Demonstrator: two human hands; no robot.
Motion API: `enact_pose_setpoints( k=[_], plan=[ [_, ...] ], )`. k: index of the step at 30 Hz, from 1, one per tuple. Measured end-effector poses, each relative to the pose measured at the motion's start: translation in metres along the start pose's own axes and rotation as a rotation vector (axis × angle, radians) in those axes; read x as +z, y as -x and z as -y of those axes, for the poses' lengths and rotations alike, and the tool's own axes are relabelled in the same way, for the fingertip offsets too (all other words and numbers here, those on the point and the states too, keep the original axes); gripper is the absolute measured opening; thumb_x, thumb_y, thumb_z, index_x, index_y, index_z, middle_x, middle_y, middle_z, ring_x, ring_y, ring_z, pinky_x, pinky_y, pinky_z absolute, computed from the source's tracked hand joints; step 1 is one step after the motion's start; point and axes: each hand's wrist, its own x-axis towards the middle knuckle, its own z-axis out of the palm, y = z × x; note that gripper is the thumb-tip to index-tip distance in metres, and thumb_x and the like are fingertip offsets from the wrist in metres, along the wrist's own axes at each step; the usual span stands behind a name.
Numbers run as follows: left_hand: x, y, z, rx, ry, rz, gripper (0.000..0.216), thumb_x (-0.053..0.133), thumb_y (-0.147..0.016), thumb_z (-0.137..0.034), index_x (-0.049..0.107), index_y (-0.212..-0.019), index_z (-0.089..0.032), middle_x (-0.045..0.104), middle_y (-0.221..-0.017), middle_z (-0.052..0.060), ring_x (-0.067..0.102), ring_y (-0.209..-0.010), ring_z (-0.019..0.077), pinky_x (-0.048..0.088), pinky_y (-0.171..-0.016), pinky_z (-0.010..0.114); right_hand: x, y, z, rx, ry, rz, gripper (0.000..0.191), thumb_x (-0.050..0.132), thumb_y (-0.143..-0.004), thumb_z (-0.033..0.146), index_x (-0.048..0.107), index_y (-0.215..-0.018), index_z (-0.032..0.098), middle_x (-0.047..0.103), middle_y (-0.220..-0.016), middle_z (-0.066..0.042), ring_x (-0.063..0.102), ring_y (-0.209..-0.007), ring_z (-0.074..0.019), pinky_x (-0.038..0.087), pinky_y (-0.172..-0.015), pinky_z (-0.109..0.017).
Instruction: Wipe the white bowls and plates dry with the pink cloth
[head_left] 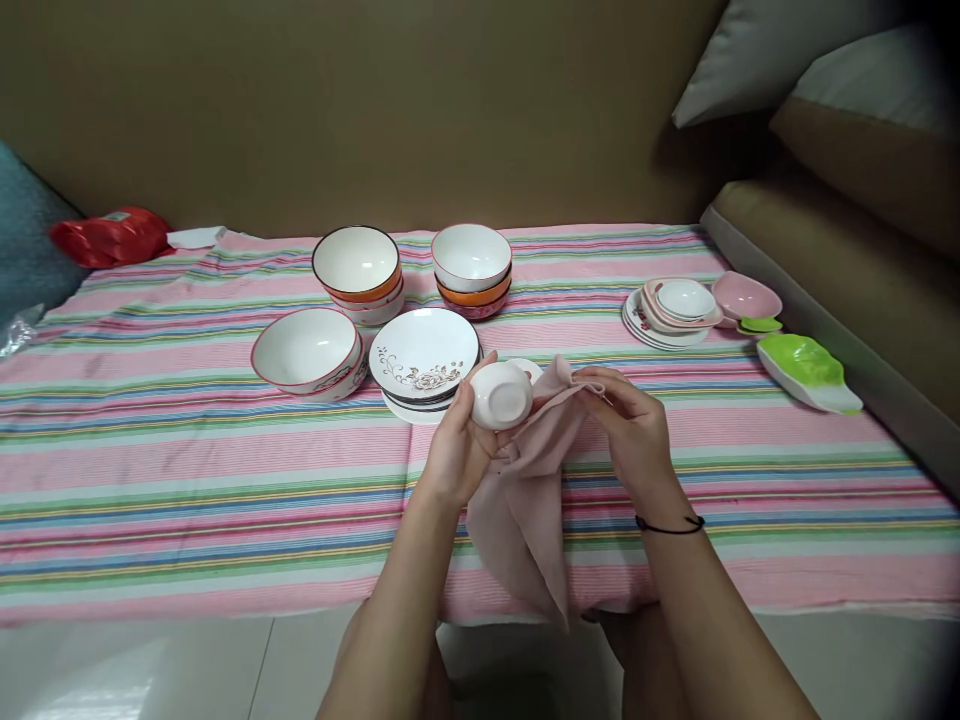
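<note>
The left hand (457,450) grips the small white dish (501,395) on edge, seemingly with its underside facing near (flowered plate (424,358) just beyond). The right hand (634,435), just to its right, pinches the pink cloth (525,500) draping between them.

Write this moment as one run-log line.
left hand: holds small white dish | right hand: pinches pink cloth | cloth: against dish, hangs down | behind: floral plate stack

Soft, even light is covering the left hand (457,452) and right hand (635,440); dark vignetting is shading the right corners.
</note>
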Motion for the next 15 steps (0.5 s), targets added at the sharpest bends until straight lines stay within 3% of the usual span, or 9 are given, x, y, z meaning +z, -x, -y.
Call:
enact_pose_setpoints(
  k=[3,7,11,15],
  plan=[
    [0.001,0.000,0.002,0.000,-0.020,-0.002,0.043,0.044,-0.093,-0.038,0.045,-0.135,-0.027,0.060,-0.123,0.010,0.062,-0.105,0.0262,0.052,-0.086,0.040,-0.003,0.002,0.000,0.120,-0.106,-0.082,0.018,0.072,-0.075,0.032,0.073,-0.090,0.023,0.069,-0.097,-0.003,0.062,-0.096,-0.0201,0.049,-0.086,-0.036],
    [0.001,0.004,0.004,-0.051,-0.001,0.026,0.044,0.041,-0.094,-0.040,0.044,-0.135,-0.024,0.061,-0.121,0.011,0.063,-0.103,0.0273,0.051,-0.088,0.045,-0.003,0.003,0.001,0.244,-0.439,-0.162,0.027,0.069,-0.077,0.039,0.069,-0.100,0.025,0.070,-0.100,-0.001,0.064,-0.092,-0.0158,0.051,-0.083,-0.031],
    [-0.003,0.011,-0.002,-0.075,0.018,0.046,0.046,0.036,-0.095,-0.044,0.043,-0.136,-0.024,0.063,-0.117,0.012,0.064,-0.102,0.0287,0.049,-0.089,0.051,-0.014,-0.002,-0.001,0.359,-0.735,-0.274,0.029,0.050,-0.089,0.045,0.067,-0.100,0.025,0.070,-0.099,0.000,0.065,-0.094,-0.0142,0.053,-0.082,-0.030],
    [-0.006,0.014,-0.008,0.029,-0.026,0.004,0.046,0.037,-0.095,-0.042,0.042,-0.136,-0.022,0.065,-0.112,0.014,0.064,-0.101,0.0293,0.048,-0.090,0.052,-0.040,-0.008,0.004,0.255,-0.804,-0.441,0.034,0.038,-0.095,0.038,0.068,-0.095,0.022,0.071,-0.099,0.001,0.065,-0.093,-0.0115,0.051,-0.087,-0.027]
  ],
)
